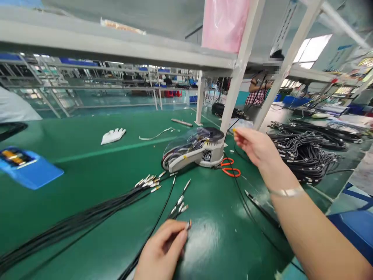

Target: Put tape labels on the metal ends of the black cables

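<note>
green matting is covering the long factory table (87,171), and white frame posts (237,81) are rising from its far side under a grey shelf, with a pink sheet (224,23) hanging above. far behind, rows of empty benches are stretching away, and a person in a checked top (258,93) is standing at the far right.

the left hand (160,252) is lying low at the near edge, its fingers closed together on a black cable (151,233) just behind its metal connector (189,224), which is poking out past the fingertips. the right hand (256,147) is hovering well apart from it, further off and to the right, with thumb and forefinger pinching a small yellow piece (234,131); what that piece is i cannot tell. a silver bracelet (287,191) is sitting on that wrist.

a tape dispenser (198,149) is standing just left of the right hand, and orange scissors (230,168) are lying beside its base. a bundle of black cables with metal tips (145,182) is fanning in from the near left, its ends lying between the dispenser and the left hand. a few more connectors (180,204) are lying just beyond the left hand. a heap of coiled black cables (305,155) is piling up at the far right. a white glove (113,136) is lying on the far left of the mat, and a blue tray (29,169) is sitting at the left edge.
</note>
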{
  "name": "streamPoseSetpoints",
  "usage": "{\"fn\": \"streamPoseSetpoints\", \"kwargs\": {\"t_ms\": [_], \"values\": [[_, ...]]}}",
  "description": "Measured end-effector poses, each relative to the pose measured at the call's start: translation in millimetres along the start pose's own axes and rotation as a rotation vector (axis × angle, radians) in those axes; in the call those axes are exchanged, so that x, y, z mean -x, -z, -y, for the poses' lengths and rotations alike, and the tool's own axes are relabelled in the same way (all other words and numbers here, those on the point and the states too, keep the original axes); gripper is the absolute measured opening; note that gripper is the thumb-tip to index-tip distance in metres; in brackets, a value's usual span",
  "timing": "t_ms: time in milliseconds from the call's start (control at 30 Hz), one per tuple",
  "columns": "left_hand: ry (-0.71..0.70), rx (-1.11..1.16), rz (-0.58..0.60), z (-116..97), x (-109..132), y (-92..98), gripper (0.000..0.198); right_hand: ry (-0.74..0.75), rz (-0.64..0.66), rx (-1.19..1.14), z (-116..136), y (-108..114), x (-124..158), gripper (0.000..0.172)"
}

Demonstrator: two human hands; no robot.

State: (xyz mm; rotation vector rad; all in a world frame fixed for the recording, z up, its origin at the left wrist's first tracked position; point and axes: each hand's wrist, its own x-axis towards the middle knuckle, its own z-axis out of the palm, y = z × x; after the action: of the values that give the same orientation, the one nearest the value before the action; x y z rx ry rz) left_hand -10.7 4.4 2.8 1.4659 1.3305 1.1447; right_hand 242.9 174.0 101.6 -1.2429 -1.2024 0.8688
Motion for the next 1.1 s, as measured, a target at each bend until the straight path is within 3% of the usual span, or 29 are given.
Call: {"fn": "streamPoseSetpoints", "kwargs": {"t_ms": [67, 167, 233, 300, 567, 667, 833, 1100], "values": [[0.008, 0.004, -0.041, -8.4, 3.0, -4.1, 0.016, -0.115, 0.061, -0.358, -15.3, -4.6, 83.0, 0.021], [-0.069, -0.091, -0.099, -15.6, 12.6, -12.5, 0.011, -0.452, 0.061, -0.574, -32.7, -21.4, 195.2, 0.026], [-0.159, -0.184, -0.144, -17.8, 20.6, -18.3, 0.011, -0.569, 0.026, -0.629, -39.5, -34.8, 244.8, 0.031], [-0.227, -0.246, -0.185, -19.9, 27.9, -23.3, 0.009, -0.575, 0.019, -0.676, -43.2, -44.7, 272.8, 0.034], [-0.362, -0.261, -0.263, -24.4, 43.0, -33.2, 0.014, -0.390, 0.113, -0.706, -42.2, -51.6, 295.1, 0.037], [-0.480, -0.318, -0.253, -21.1, 45.0, -32.1, 0.011, -0.360, 0.119, -0.750, -38.8, -56.5, 297.7, 0.038], [-0.700, -0.387, -0.225, -18.9, 45.3, -27.9, 0.022, -0.395, 0.053, -0.842, -28.4, -63.4, 300.3, 0.036], [-0.734, -0.442, -0.214, -24.3, 45.5, -25.9, 0.031, -0.428, 0.046, -0.824, -27.9, -64.9, 299.1, 0.038]]}}
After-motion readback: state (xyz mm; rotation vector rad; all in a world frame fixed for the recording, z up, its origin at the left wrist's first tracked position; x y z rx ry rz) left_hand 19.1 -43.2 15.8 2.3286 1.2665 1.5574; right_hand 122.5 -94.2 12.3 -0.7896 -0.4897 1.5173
